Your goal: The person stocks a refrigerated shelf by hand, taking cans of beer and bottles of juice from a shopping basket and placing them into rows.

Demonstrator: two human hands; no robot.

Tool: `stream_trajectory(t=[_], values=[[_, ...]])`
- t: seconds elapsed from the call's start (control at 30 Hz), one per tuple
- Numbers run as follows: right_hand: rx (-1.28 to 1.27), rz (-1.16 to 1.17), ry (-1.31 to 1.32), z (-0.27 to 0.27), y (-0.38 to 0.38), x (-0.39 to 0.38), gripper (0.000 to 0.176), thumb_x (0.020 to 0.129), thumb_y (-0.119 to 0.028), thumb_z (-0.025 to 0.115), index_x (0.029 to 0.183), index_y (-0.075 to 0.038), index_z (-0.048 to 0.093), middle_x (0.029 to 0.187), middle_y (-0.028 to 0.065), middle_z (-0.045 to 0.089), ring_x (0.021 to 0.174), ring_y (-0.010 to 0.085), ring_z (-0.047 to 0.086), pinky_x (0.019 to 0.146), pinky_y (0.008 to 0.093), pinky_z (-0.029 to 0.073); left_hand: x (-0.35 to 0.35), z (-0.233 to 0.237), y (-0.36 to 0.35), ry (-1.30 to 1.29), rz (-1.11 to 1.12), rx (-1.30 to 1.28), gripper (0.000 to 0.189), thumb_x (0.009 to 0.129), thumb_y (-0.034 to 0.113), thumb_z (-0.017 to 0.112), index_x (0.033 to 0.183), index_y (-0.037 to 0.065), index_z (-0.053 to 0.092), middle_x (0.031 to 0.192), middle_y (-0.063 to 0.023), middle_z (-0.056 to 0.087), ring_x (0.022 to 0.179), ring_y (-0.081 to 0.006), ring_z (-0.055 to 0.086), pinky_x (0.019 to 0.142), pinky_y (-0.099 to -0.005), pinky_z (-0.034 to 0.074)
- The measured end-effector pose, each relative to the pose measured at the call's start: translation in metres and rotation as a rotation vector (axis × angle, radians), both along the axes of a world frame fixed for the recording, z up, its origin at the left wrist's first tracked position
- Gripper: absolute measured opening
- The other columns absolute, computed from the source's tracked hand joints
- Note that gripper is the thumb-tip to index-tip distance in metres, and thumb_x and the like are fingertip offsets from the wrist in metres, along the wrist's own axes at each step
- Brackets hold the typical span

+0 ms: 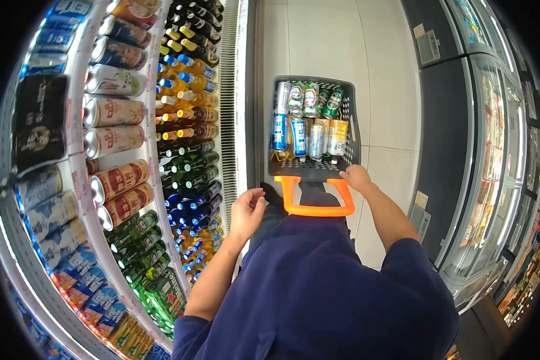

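A dark grey basket [355,144] with an orange handle [319,210] stands on the floor before me. Inside it are several cans and bottles, among them a blue can [299,138], a green can [334,103] and a yellow-and-white can [338,138]. My right hand [357,178] is closed at the basket's near right corner, beside the top of the handle; its fingertips touch the rim. To the left of the handle, my left hand [248,213] hangs in the air, fingers loosely curled and apart, with nothing in it.
Shelves on the left hold rows of bottles [189,132] and cans [117,112], with a white shelf edge [242,108] close to the basket. Glass-fronted coolers [492,150] line the right side. Pale floor tiles [390,90] run between them.
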State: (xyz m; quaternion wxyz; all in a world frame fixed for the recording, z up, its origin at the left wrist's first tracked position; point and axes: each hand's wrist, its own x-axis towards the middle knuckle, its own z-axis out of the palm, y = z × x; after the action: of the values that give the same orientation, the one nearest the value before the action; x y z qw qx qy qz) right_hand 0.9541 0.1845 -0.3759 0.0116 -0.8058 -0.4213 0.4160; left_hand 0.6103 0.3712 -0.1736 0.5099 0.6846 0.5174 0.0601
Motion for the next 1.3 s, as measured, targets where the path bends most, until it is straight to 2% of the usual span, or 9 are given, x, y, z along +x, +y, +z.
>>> stream_trajectory(t=[0.2, 0.4, 0.6, 0.73, 1.0, 1.07, 1.17, 1.27, 1.3], values=[[-0.175, -0.108, 0.052, -0.134, 0.013, 0.016, 0.039, 0.091, -0.04, 0.069, 0.102, -0.003, 0.078, 0.105, 0.0216, 0.074, 0.102, 0.0399, 0.07, 0.09, 0.0473, 0.055, 0.07, -0.029, 0.019, 0.03, -0.015, -0.079, 0.027, 0.097, 0.009, 0.065, 0.12, -0.005, 0.068, 0.108, -0.0165, 0.076, 0.092, -0.0218, 0.074, 0.083, -0.0331, 0.058], [-0.233, -0.404, 0.151, -0.209, 0.081, -0.029, 0.074, 0.08, -0.045, 0.083, 0.128, 0.007, 0.061, 0.123, 0.028, 0.069, 0.117, 0.0413, 0.066, 0.1, 0.0457, 0.052, 0.096, -0.072, -0.003, 0.094, -0.038, -0.147, 0.023, 0.096, 0.006, 0.066, 0.117, -0.005, 0.068, 0.103, -0.0159, 0.075, 0.089, -0.0228, 0.073, 0.082, -0.034, 0.058], [-0.203, -0.814, 0.036, -0.23, 0.115, -0.057, 0.079, 0.075, -0.035, 0.09, 0.131, 0.007, 0.053, 0.124, 0.0286, 0.065, 0.116, 0.0426, 0.065, 0.102, 0.0461, 0.052, 0.103, -0.095, -0.022, 0.147, -0.092, -0.196, 0.022, 0.096, 0.006, 0.067, 0.115, -0.004, 0.069, 0.105, -0.0176, 0.075, 0.095, -0.0294, 0.074, 0.085, -0.0361, 0.058], [-0.185, -0.81, 0.096, -0.232, 0.109, -0.051, 0.082, 0.069, -0.035, 0.091, 0.128, 0.005, 0.051, 0.125, 0.0289, 0.06, 0.117, 0.045, 0.062, 0.1, 0.0479, 0.054, 0.106, -0.097, -0.027, 0.157, -0.075, -0.236, 0.021, 0.096, 0.006, 0.066, 0.115, -0.004, 0.068, 0.106, -0.0184, 0.074, 0.096, -0.0299, 0.074, 0.086, -0.0368, 0.058], [-0.086, -0.828, 0.12, -0.183, 0.089, -0.016, 0.07, 0.068, -0.041, 0.086, 0.113, 0.008, 0.067, 0.111, 0.0283, 0.073, 0.106, 0.0404, 0.071, 0.093, 0.044, 0.055, 0.106, -0.073, -0.023, 0.122, -0.097, -0.191, 0.022, 0.095, 0.005, 0.066, 0.114, -0.005, 0.068, 0.108, -0.0185, 0.074, 0.096, -0.0309, 0.074, 0.087, -0.0369, 0.058], [-0.185, -0.769, 0.337, -0.155, 0.082, 0.001, 0.071, 0.072, -0.041, 0.084, 0.118, 0.01, 0.066, 0.104, 0.0271, 0.073, 0.098, 0.0377, 0.073, 0.088, 0.0438, 0.057, 0.106, -0.062, -0.021, 0.097, -0.122, -0.161, 0.022, 0.095, 0.006, 0.066, 0.114, -0.005, 0.068, 0.107, -0.0192, 0.074, 0.096, -0.0318, 0.074, 0.087, -0.0375, 0.059], [-0.074, -0.572, 0.277, -0.11, 0.074, 0.009, 0.07, 0.071, -0.039, 0.085, 0.121, 0.008, 0.066, 0.1, 0.025, 0.074, 0.092, 0.0353, 0.074, 0.083, 0.0441, 0.058, 0.107, -0.037, -0.019, 0.066, -0.079, -0.158, 0.023, 0.094, 0.006, 0.067, 0.113, -0.005, 0.068, 0.107, -0.0194, 0.073, 0.098, -0.0339, 0.073, 0.087, -0.0394, 0.059], [0.018, -0.248, 0.247, -0.004, 0.089, 0.018, 0.074, 0.068, -0.044, 0.085, 0.124, 0.003, 0.068, 0.12, 0.0253, 0.068, 0.109, 0.0407, 0.068, 0.096, 0.0443, 0.054, 0.093, -0.02, -0.016, 0.051, -0.173, 0.032, 0.027, 0.091, 0.008, 0.07, 0.115, -0.005, 0.066, 0.109, -0.0202, 0.072, 0.101, -0.0364, 0.072, 0.091, -0.0423, 0.058], [0.031, -0.227, 0.235, 0.034, 0.092, 0.018, 0.074, 0.068, -0.044, 0.085, 0.124, 0.003, 0.068, 0.12, 0.0253, 0.068, 0.109, 0.0407, 0.068, 0.096, 0.0443, 0.054, 0.083, -0.022, -0.014, 0.064, -0.235, 0.026, 0.042, 0.088, 0.011, 0.073, 0.125, -0.004, 0.062, 0.123, -0.0224, 0.067, 0.115, -0.0399, 0.065, 0.099, -0.0454, 0.054]])
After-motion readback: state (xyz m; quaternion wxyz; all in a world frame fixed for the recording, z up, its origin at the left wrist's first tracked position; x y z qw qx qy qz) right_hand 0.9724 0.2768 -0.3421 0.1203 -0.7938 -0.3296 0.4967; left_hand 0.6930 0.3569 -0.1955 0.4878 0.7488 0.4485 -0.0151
